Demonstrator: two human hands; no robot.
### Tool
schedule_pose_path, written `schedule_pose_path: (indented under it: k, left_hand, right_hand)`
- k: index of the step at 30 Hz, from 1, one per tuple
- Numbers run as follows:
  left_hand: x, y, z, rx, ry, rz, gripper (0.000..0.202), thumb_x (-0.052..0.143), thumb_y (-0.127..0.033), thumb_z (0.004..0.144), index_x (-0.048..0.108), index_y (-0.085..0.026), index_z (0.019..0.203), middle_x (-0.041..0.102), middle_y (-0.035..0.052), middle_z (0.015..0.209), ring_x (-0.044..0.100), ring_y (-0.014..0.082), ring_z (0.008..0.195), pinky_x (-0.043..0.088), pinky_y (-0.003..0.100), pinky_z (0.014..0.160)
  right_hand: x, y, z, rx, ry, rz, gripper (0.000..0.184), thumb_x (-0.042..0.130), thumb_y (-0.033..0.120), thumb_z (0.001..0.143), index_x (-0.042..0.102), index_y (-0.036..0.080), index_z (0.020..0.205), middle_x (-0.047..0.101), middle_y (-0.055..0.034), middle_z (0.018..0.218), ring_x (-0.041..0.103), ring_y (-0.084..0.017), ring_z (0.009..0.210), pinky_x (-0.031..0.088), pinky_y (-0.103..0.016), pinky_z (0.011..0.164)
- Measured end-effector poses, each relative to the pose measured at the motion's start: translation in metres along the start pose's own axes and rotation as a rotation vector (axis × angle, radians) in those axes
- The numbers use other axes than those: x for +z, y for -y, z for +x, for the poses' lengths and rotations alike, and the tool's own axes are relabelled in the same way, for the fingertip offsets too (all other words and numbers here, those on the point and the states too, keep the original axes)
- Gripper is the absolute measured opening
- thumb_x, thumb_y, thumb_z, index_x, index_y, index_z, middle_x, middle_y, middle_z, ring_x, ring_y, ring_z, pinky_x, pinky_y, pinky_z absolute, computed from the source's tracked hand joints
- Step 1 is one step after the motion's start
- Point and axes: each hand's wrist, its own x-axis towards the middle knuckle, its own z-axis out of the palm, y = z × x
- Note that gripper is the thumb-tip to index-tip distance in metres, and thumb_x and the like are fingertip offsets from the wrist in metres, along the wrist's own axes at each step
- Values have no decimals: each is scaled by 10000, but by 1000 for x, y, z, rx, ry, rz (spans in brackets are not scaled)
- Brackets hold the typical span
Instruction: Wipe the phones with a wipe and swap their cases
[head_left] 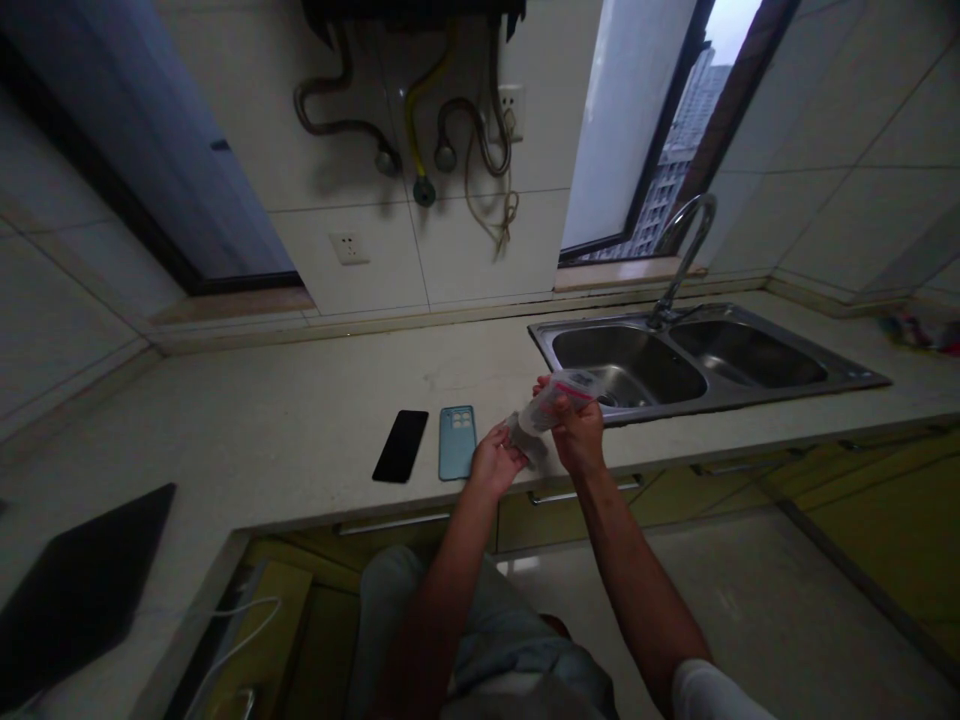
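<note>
My right hand (pixel 579 435) grips a clear plastic zip bag (pixel 541 408) with a pink strip along its top, held above the counter's front edge near the sink. My left hand (pixel 496 462) is at the bag's lower end, its fingers around a thin greyish piece (pixel 528 442) that meets the bag. Whether this piece is inside the bag or partly out of it, I cannot tell. Just left of my left hand lies a light blue phone case (pixel 457 445), its camera cutouts toward the wall. Beside the case rests a black smartphone (pixel 401 446), screen up.
A double steel sink (pixel 709 400) with a curved tap (pixel 686 250) is set into the pale counter (pixel 300 420) on the right. A dark flat panel (pixel 90 590) lies at the far left, near a white cable (pixel 251 608). Drawers with metal handles run below the counter.
</note>
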Motion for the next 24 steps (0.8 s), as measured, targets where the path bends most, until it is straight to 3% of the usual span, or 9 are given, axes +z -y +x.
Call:
schedule_pose_path:
  k: [9,18,24]
  left_hand:
    - [0,0,-5,10,-34,-23,186,583,-136,803,587,-194,980,709,60,828,684,186,680,527,329,662]
    - [7,-5,-18,5,-25,-69,164,559,-140,791,587,-181,947,699,65,859,684,193,719,527,342,716]
    - [4,-6,-18,-7,-62,-97,108,573,-174,809,603,-164,913,700,71,821,684,187,716,531,328,727]
  right_hand:
    - [-6,-18,3,-56,-59,-10,473,889,505,594,662,221,897,759,-26,837,712,-188,767,571,-334,751]
    - [-11,-28,1,-34,27,-142,514,875,522,612,659,201,950,765,-84,927,722,-242,874,563,-386,821]
    - [-8,-26,0,-81,-39,-74,464,881,488,617,650,215,912,744,-32,849,695,-190,784,553,-341,760]
